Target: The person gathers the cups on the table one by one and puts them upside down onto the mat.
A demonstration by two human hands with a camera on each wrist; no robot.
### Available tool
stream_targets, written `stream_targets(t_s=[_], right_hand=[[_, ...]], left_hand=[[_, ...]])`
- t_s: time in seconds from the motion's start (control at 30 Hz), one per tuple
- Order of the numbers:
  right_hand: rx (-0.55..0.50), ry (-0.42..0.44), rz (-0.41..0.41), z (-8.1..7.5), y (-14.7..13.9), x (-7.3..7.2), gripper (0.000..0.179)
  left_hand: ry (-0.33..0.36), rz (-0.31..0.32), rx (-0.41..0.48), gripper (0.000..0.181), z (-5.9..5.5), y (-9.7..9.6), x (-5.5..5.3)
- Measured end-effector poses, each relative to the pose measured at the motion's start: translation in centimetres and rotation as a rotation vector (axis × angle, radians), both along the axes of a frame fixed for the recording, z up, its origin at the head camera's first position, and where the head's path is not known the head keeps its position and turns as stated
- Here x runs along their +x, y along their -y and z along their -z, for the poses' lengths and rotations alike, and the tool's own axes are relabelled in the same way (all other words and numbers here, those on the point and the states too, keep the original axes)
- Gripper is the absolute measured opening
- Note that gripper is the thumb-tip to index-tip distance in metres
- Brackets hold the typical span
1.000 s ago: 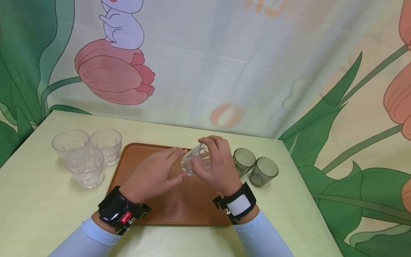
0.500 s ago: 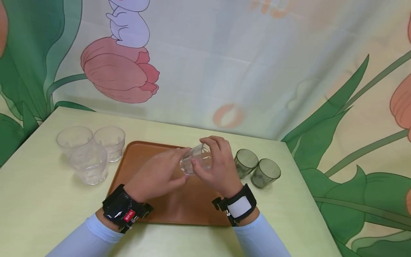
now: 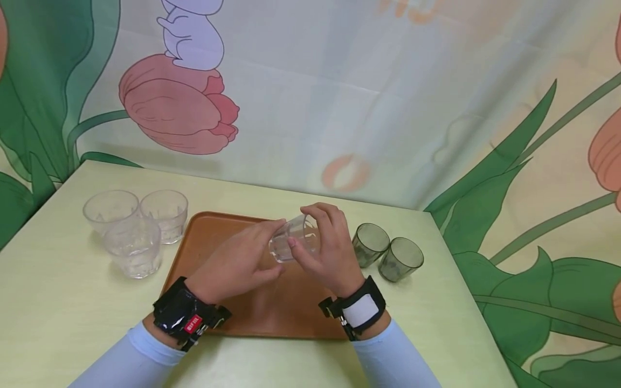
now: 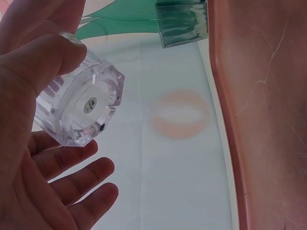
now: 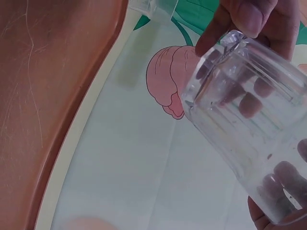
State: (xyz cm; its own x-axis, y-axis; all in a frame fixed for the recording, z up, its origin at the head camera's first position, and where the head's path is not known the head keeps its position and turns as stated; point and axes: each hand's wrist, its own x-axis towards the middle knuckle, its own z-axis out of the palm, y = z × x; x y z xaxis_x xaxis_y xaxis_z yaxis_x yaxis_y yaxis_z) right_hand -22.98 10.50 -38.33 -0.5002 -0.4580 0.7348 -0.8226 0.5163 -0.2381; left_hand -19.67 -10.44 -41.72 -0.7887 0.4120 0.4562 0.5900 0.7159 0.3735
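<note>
Above a brown tray (image 3: 281,312), both hands hold one clear drinking glass (image 3: 285,241), tipped on its side with its base toward the left. My right hand (image 3: 332,250) grips the rim end between thumb and fingers. At the base end my left hand (image 3: 233,264) pinches the glass, its other fingers spread loosely. In the left wrist view the left thumb (image 4: 62,57) lies against the glass side, and a small round label (image 4: 90,104) shows on the base. Fingertips show through the glass wall (image 5: 211,110) in the right wrist view.
Left of the tray, three clear glasses (image 3: 138,256) stand upright in a cluster. Two smoky green glasses (image 3: 400,258) stand side by side to the right. A printed curtain (image 3: 281,108) hangs behind the pale table (image 3: 58,312).
The clear glass has turned slightly between the hands, so its rim now shows more edge-on. Both hands stay in nearly the same place over the tray.
</note>
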Motion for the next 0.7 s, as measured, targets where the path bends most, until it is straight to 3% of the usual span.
stream_targets(t_s=[0.27,0.7], right_hand=[[-0.033,0.024,-0.028,-0.06,0.32,0.35,0.052],[0.02,0.049,-0.02,-0.08,-0.13,0.32,0.06]], left_hand=[[0.047,-0.018,0.001,0.095,-0.08,-0.44,0.53],[0.004,0.018,0.006,0.088,0.05,-0.64,0.17]])
